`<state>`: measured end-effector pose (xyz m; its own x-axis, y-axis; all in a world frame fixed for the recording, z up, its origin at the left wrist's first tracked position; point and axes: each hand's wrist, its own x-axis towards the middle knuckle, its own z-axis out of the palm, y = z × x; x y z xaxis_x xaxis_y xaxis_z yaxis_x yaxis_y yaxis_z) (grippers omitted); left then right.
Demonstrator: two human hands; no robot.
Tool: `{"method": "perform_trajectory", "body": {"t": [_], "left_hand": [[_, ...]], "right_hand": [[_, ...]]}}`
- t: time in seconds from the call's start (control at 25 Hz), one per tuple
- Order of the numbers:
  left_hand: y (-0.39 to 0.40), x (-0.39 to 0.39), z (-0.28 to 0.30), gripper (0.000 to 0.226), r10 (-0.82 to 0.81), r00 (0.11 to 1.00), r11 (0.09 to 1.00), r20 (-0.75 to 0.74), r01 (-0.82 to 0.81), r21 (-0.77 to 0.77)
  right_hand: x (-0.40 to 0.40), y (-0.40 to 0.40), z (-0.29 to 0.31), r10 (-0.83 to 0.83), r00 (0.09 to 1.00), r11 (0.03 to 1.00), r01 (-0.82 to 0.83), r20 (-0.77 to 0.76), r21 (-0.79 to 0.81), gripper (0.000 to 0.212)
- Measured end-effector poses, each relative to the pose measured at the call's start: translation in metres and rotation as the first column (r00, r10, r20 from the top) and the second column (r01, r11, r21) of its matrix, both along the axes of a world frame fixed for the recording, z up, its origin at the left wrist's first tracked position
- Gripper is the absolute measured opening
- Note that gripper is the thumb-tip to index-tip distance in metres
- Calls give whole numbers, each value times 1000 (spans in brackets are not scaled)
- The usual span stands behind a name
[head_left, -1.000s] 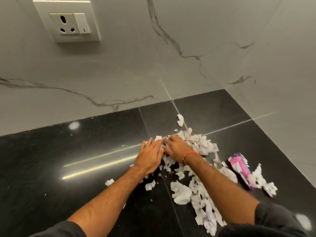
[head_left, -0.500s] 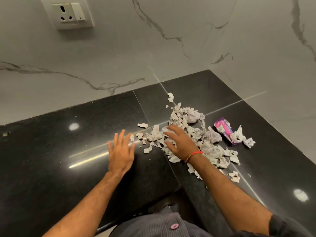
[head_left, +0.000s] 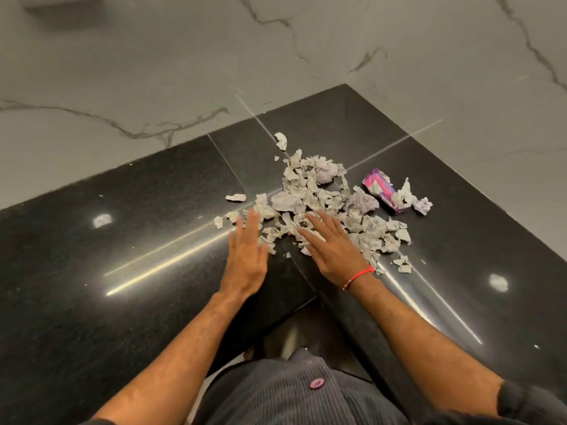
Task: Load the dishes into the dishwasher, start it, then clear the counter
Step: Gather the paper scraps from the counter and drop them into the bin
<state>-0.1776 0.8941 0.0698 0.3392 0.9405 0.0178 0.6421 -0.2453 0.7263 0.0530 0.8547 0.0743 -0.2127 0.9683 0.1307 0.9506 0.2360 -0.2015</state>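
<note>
1. The scraps (head_left: pixel 319 204) – torn, crumpled bits of pale paper – lie heaped on the counter (head_left: pixel 129 271) near its inner corner, with a few strays to the left and right of the heap.
2. A pink-and-purple wrapper (head_left: pixel 379 191) lies just right of the heap, crumpled paper against its far end; any print on it or on the scraps is too small to read.
3. The counter is glossy black stone with thin seams and bright light reflections; white, grey-veined marble walls (head_left: pixel 153 72) meet behind it.
4. The left hand (head_left: pixel 247 256) lies flat, palm down, fingers straight and together – its grip apart, holding nothing – fingertips at the heap's left edge.
5. The right hand (head_left: pixel 333 250), a red thread (head_left: pixel 359 276) at its wrist, is likewise flat and unclenched, fingers spread over the heap's near side.
</note>
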Motion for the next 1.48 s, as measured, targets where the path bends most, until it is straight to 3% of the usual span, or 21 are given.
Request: {"method": "perform_trajectory", "body": {"t": [0.12, 0.2, 0.28, 0.4, 0.52, 0.6, 0.72, 0.84, 0.96, 1.04, 1.12, 1.24, 1.32, 1.48], "left_hand": [[9, -40, -11, 103, 92, 977, 995, -194, -96, -10], [21, -62, -17, 122, 26, 943, 992, -333, -64, -104], [29, -67, -23, 120, -75, 910, 991, -407, 22, -133], [27, -39, -29, 99, -201, 865, 979, -460, 170, -109], [17, 9, -27, 87, -207, 830, 978, -519, 160, -135], [17, 34, -22, 82, -219, 827, 975, -519, 158, -159], [20, 37, -10, 73, -239, 881, 971, -409, 217, -100], [24, 5, -5, 52, -121, 971, 993, -207, 119, -26], [20, -13, -11, 24, -260, 956, 966, -138, 259, -28], [9, 2, -14, 22, -420, 891, 907, -172, 418, -51], [2, 27, -11, 28, -500, 851, 864, -158, 501, -37], [5, 43, -3, 33, -478, 875, 878, -81, 479, -11], [9, 32, -5, 31, -452, 888, 890, -88, 456, 22], [17, 8, -16, 35, -619, 758, 774, -205, 633, 2]], "right_hand": [[15, -39, 12, -264, 953, 960, 275, -151, 60, 56], [27, -72, 12, -563, 822, 827, 559, -89, -66, 78], [36, -97, 8, -733, 680, 663, 714, -3, -225, 102], [36, -113, 3, -798, 599, 573, 724, -62, -385, 110], [31, -96, -6, -788, 547, 614, 666, -282, -424, 90], [26, -77, -6, -764, 459, 640, 630, -454, -440, 77], [22, -64, 7, -722, 325, 628, 678, -611, -382, 62], [25, -86, 21, -742, 346, 550, 805, -574, -225, 34], [21, -110, 12, -840, 423, 531, 769, -339, -357, 15], [8, -105, 2, -787, 555, 614, 666, -267, -424, 16], [-7, -88, 0, -691, 649, 719, 566, -320, -403, 25], [-16, -71, 11, -621, 667, 784, 530, -411, -323, 30], [-17, -75, 12, -561, 727, 828, 489, -395, -276, 26], [-34, -84, -6, -434, 866, 876, 341, -247, -341, 31]]}}
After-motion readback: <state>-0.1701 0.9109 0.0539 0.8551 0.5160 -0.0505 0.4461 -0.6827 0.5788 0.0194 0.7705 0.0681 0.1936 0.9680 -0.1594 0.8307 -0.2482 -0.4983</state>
